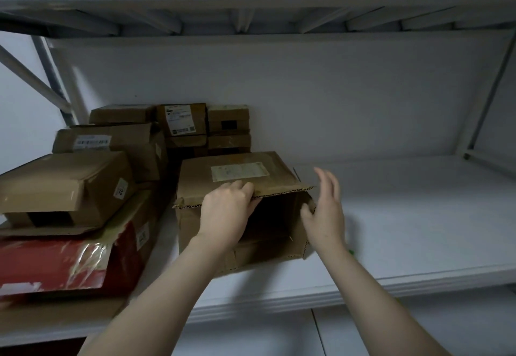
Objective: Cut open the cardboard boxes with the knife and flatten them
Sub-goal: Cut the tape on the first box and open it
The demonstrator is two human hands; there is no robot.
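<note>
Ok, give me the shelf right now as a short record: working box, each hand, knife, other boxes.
working box: cardboard, on its side on the white shelf, open end facing the camera
left hand: grips the box's top front edge
right hand: open, fingers straight, by the box's right edge
knife: not in view
other boxes: stacked at left, red box at the bottom front

Label [239, 171] print illegible; red box [55, 260] edge-cropped.
</note>
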